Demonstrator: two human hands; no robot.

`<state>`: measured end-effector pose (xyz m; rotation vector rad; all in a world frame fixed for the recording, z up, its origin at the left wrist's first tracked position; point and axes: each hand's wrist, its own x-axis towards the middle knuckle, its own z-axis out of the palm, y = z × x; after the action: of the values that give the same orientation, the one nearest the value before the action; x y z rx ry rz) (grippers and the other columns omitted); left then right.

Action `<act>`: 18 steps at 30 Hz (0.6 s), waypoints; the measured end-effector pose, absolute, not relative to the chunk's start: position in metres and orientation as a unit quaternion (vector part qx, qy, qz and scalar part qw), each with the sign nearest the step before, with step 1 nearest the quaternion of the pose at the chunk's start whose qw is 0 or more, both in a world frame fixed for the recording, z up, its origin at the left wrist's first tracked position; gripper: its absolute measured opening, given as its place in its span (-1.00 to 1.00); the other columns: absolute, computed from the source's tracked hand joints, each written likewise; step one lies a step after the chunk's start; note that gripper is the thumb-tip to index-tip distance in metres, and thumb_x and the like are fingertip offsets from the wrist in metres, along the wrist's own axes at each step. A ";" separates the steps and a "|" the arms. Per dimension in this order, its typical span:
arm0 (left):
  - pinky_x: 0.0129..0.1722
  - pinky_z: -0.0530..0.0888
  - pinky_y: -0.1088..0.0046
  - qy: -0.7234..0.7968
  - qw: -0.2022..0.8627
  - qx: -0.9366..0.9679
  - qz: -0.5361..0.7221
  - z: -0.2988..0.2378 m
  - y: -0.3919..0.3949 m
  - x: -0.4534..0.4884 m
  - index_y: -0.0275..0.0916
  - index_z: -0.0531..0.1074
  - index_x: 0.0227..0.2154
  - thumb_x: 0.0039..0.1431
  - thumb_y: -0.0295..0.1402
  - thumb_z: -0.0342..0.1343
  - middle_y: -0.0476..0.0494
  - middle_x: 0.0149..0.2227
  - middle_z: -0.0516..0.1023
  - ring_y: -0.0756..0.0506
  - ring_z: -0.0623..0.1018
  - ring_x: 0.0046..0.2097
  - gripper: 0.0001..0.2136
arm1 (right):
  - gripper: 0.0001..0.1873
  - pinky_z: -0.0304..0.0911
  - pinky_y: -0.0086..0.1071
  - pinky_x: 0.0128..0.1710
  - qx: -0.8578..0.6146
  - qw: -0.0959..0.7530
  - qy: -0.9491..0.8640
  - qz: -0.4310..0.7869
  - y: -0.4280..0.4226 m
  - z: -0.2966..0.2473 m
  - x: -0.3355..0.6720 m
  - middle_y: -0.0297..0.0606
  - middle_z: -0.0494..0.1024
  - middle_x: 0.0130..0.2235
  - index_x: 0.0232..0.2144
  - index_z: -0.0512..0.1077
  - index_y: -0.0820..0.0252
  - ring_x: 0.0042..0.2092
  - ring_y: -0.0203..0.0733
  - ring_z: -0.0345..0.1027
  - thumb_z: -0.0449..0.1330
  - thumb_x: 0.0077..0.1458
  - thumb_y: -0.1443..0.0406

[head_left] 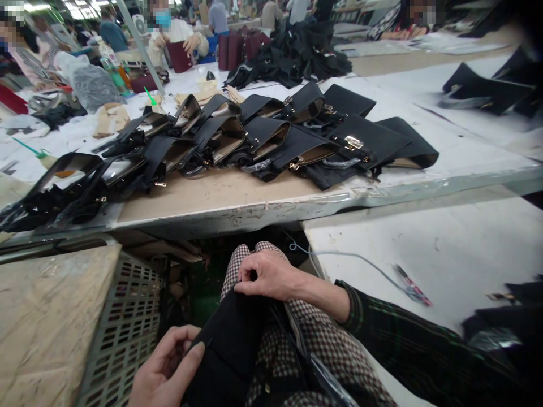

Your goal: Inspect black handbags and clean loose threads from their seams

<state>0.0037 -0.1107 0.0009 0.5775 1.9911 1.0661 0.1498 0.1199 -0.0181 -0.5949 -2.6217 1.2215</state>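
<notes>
A black handbag piece [237, 339] lies across my lap, over checked trousers. My left hand [167, 370] pinches its near left corner, thumb on top, fingers closed on the edge. My right hand [267, 275] grips the far top edge of the same piece with curled fingers. A dark striped sleeve covers my right forearm. Beyond my knees, on the worktable [220, 198], several black handbags [263, 138] with tan linings and gold clasps lie in overlapping rows.
A grey slotted crate [121, 328] stands at my left beside a wooden surface [46, 316]. A white table [445, 249] at right holds a pen [413, 285] and a thin cord. Other people work at far tables with piles of black pieces [297, 53].
</notes>
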 end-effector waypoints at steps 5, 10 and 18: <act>-0.31 0.34 0.51 0.788 0.401 0.371 0.283 0.016 -0.082 -0.010 -0.18 0.55 -0.31 0.14 -0.06 0.12 -0.02 -0.36 0.48 -0.09 0.48 -0.28 -0.71 | -0.83 0.06 -0.45 -0.40 -0.253 0.086 -0.876 0.402 0.115 -0.016 0.145 -0.42 0.53 -0.49 -0.48 0.44 0.18 -0.45 -0.34 0.31 0.31 -0.07 0.21; -0.22 0.30 0.45 0.755 0.405 0.472 0.208 0.022 -0.036 -0.010 -0.20 0.57 -0.39 0.20 -0.20 0.04 -0.03 -0.36 0.53 -0.13 0.48 -0.24 -0.75 | -0.72 0.15 -0.44 -0.30 -0.196 0.093 -0.883 0.417 0.114 -0.016 0.146 -0.42 0.61 -0.35 -0.19 0.52 0.08 -0.31 -0.26 0.44 0.26 -0.01 0.23; -0.32 0.25 0.46 0.762 0.432 0.439 0.199 0.025 -0.041 -0.006 -0.23 0.53 -0.49 0.13 -0.30 0.03 0.00 -0.43 0.46 -0.11 0.44 -0.29 -0.78 | -0.83 0.18 -0.44 -0.27 -0.159 0.082 -0.895 0.409 0.112 -0.018 0.153 -0.38 0.65 -0.30 -0.32 0.61 0.05 -0.24 -0.23 0.49 0.23 0.04 0.24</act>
<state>-0.0058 -0.0410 0.0254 1.0940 1.9005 0.4949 0.1532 0.1121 -0.0181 -0.4747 -2.6741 1.2208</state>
